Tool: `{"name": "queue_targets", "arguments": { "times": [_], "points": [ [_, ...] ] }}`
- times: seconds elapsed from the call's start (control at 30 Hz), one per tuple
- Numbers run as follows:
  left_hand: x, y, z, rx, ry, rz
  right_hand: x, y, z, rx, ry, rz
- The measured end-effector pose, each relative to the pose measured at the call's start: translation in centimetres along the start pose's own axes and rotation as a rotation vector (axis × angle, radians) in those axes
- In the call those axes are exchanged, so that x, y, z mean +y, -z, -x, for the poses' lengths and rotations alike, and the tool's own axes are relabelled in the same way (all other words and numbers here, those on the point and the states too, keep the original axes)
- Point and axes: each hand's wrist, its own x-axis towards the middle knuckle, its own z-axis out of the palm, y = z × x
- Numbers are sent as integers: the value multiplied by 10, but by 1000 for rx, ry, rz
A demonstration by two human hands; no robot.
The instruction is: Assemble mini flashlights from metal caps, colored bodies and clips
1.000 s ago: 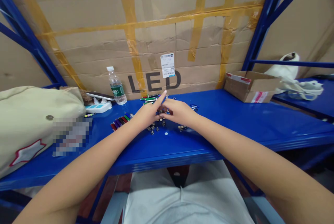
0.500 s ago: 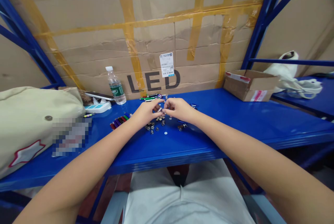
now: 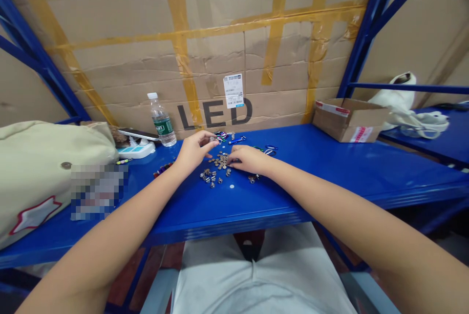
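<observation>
My left hand [image 3: 196, 150] is raised over the table with thumb and forefinger pinched around a small shiny metal piece, only partly visible. My right hand [image 3: 249, 159] is low at the right side of a pile of small round metal discs [image 3: 221, 161], which look like button cells. Its fingers are curled together at the pile, and whatever they hold is hidden. Just in front of the pile lie several small silver metal fittings [image 3: 208, 176]. A few more fittings [image 3: 252, 178] lie below my right hand. Behind the hands is a blue pen-like tube [image 3: 237, 140].
Colored tubes [image 3: 163, 170] lie partly behind my left forearm. A water bottle [image 3: 162, 121] and a white power strip [image 3: 137, 150] stand back left, near a cream bag [image 3: 54, 157]. An open cardboard box [image 3: 348, 121] sits at the right. A large cardboard sheet [image 3: 146, 70] backs the blue table [image 3: 311, 172].
My hands were together over the pile and have moved apart. The left has shifted left and up with the small metal piece; the right has lowered to the discs.
</observation>
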Motion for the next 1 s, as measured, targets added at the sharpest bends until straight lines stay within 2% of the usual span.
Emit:
{"name": "queue_targets", "arguments": {
  "times": [0.13,0.33,0.53,0.83,1.0],
  "points": [
    [-1,0,-2,-13,-18,-27,-3,1,-1,-32,-38,61],
    [-5,2,-2,-153,-46,-271,-6,1,-2,-28,-37,25],
    [-2,5,0,-134,-113,-399,-4,-2,-4,-29,-59,-37],
    [-7,3,-1,-184,-64,-323,-4,-9,-8,12,-85,-109],
    [-5,2,-3,-219,-243,-538,-3,-14,-10,44,-121,-111]
  ]
}}
